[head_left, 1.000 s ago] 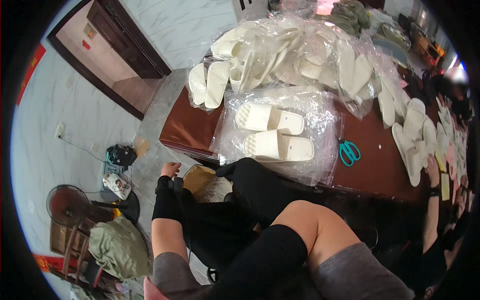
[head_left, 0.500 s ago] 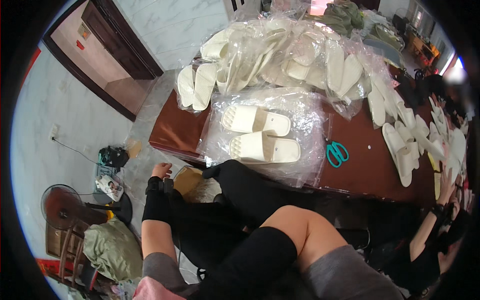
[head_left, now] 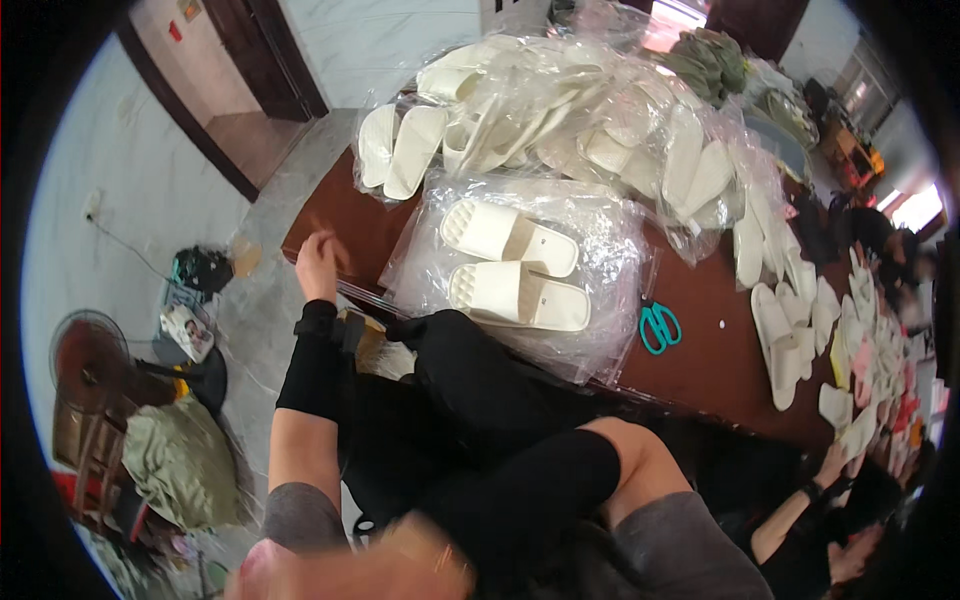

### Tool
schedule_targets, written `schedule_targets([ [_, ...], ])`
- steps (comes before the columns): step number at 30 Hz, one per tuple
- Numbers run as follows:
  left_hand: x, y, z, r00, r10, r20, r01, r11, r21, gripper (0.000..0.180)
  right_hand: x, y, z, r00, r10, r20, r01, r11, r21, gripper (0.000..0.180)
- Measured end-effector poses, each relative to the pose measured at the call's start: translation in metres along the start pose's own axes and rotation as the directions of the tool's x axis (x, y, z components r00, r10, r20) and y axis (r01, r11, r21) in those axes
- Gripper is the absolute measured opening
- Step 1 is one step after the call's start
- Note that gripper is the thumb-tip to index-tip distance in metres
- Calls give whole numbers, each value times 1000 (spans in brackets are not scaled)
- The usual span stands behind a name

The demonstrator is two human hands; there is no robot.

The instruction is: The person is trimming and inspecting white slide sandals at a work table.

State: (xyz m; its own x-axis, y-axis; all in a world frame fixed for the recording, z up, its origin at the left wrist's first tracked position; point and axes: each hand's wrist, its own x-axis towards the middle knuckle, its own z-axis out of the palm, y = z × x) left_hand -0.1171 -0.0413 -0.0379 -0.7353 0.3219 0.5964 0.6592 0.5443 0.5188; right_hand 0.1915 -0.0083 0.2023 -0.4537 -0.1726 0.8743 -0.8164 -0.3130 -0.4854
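My left hand [head_left: 316, 262] rests with its fingers spread on the near left edge of the brown table [head_left: 345, 225] and holds nothing. My right arm [head_left: 470, 380], in a black sleeve, reaches to the near edge of a stack of clear plastic bags [head_left: 610, 240]. Its hand is hidden in black, so I cannot tell its grip. Two cream slippers [head_left: 512, 268] lie side by side on the stack. Teal scissors [head_left: 660, 326] lie to the right of the bags.
A heap of bagged cream slippers [head_left: 560, 110] fills the far side of the table. Loose slippers [head_left: 790, 335] line the right side, where another person's hand [head_left: 835, 470] works. A floor fan [head_left: 90, 355], a green bag [head_left: 180, 460] and a small box [head_left: 365, 338] stand at left.
My left hand has risen from below the table's edge onto the tabletop. The view has shifted slightly; the slippers and bags lie as before.
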Motion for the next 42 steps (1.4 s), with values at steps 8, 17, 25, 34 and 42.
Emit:
schedule_targets([
  [8,-13,112,38,889,122,442,164,817,-553,20,-178,44,-150,81,361,-929,-880,463,103,26],
  [17,-18,93,81,678,112,727,477,686,-550,37,-186,62,-139,3,638,-770,-769,493,406,33],
  [25,-12,96,80,774,169,610,343,698,-628,32,-200,-32,-192,314,666,-677,-889,-44,-456,32],
  [34,-30,93,104,980,10,198,85,880,-467,27,-158,-8,-231,172,928,-329,-250,-282,-926,38],
  [42,-20,95,94,869,74,489,283,736,-615,42,-156,41,-249,475,856,-203,-212,-112,-971,20],
])
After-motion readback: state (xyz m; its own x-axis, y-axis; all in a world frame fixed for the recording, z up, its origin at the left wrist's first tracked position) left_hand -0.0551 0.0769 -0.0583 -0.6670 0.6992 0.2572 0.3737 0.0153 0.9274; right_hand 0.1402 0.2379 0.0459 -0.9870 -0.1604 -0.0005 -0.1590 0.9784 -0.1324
